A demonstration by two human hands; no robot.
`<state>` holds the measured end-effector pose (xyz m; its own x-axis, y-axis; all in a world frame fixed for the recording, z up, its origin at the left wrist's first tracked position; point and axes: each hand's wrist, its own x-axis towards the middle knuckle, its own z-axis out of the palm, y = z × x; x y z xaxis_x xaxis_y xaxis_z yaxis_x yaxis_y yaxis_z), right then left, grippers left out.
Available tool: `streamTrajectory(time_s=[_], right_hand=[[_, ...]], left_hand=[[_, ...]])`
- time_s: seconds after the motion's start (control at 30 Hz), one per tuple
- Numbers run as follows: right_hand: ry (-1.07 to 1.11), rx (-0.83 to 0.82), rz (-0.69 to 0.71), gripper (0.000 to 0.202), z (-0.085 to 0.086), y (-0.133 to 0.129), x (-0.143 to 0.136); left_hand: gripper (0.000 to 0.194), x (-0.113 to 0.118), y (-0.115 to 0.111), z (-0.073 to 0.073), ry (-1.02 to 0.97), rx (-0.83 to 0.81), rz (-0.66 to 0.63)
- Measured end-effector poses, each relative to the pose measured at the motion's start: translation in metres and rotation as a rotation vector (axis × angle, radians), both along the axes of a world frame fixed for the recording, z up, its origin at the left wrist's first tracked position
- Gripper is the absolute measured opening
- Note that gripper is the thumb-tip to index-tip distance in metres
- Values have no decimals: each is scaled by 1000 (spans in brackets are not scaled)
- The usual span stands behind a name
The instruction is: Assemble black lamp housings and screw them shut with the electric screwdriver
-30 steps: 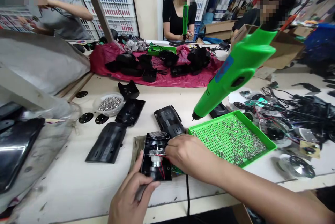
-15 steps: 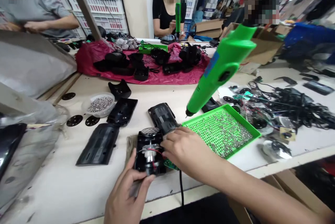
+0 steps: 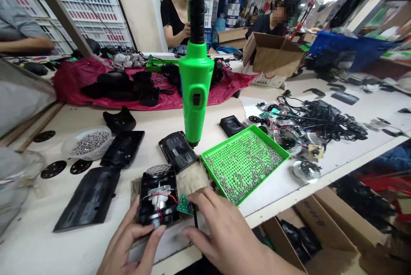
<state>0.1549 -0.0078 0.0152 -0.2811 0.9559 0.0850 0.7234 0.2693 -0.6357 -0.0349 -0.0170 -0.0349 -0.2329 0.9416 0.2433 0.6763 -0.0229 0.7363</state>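
A black plastic housing half [image 3: 141, 206] lies open before me, with a round mesh grille, a motor [image 3: 159, 200] and thin red wires inside. My left hand [image 3: 128, 243] grips its near left side, thumb and fingertips along the front edge. A small green circuit board [image 3: 184, 204], wired to the motor, sits just right of the housing. At the board's right edge, my right hand [image 3: 221, 225] has its fingers curled around the black cable [image 3: 195, 217], the thumb lower down. Over the bench hangs a green electric screwdriver [image 3: 196, 91], untouched by either hand.
A green tray [image 3: 244, 163] of screws stands at right, beside tangled black cords [image 3: 327, 116]. To the left are a bowl of small metal parts [image 3: 90, 143], black discs and black shells [image 3: 88, 198]. Co-workers sit beyond the red cloth [image 3: 73, 82]. Cardboard boxes [image 3: 321, 219] stand below the bench edge.
The view has swung right. My right hand has drawn back from the housing's right side, uncovering the circuit board. The screwdriver now hangs nearly upright. My left hand stays on the housing.
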Motion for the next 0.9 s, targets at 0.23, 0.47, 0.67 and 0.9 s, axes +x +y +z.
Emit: streamTrajectory(time_s=[0.23, 0.47, 0.67, 0.9], right_hand=[[-254, 39, 40, 21, -4, 8, 2], [-284, -9, 103, 15, 0, 8, 2], [-145, -20, 138, 18, 15, 7, 10], [-263, 88, 255, 17, 17, 21, -20]], left_hand=[[18, -11, 3, -6, 216, 124, -111], [22, -5, 0, -2, 128, 102, -89], [18, -3, -4, 0, 13, 39, -112], [23, -9, -5, -11, -101, 28, -99]])
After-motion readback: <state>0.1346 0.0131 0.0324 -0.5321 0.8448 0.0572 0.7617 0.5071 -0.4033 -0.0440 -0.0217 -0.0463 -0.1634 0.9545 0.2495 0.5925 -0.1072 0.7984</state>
